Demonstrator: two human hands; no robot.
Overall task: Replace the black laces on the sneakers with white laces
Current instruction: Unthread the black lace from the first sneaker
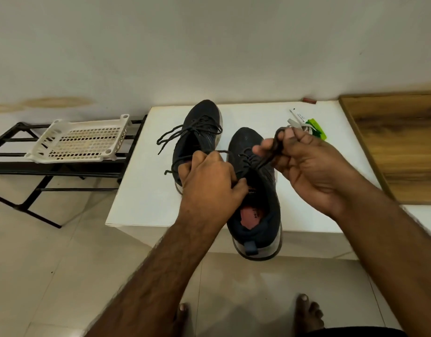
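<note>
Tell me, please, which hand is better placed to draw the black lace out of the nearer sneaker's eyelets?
The right hand: it already pinches the black lace rising from the nearer sneaker, while the left hand grips at its tongue, steadying it.

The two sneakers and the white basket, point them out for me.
left sneaker (204,117): head view, on its toe.
right sneaker (254,222): head view, on its heel collar.
white basket (83,142): head view, on its perforated floor.
</note>
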